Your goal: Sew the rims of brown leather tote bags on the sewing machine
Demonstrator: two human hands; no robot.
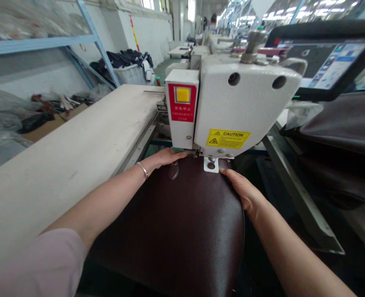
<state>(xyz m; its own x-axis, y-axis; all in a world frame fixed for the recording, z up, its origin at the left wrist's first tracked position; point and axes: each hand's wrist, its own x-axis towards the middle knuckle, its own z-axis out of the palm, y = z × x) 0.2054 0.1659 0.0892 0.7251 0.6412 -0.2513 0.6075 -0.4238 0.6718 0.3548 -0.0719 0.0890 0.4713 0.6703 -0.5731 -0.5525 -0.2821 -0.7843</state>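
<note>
A dark brown leather bag (pixel 197 218) stretches from the sewing machine head (pixel 247 103) down toward me. My left hand (pixel 167 156) grips its upper edge at the left, thumb side along the rim and other fingers hidden. Just below that hand is a pointed leather tab (pixel 174 170) on the bag. My right hand (pixel 241 185) holds the bag's right edge, its thumb on the leather and its fingers out of sight behind. Close to that thumb, a metal presser plate (pixel 211 165) with a round hole rests on the bag under the needle area.
A pale worktable (pixel 86 144) extends to the left. On the machine is a yellow emergency stop button (pixel 183 95). A control screen (pixel 324 62) stands at upper right, above more brown leather pieces (pixel 349 123). A metal rail (pixel 302 194) runs along the right.
</note>
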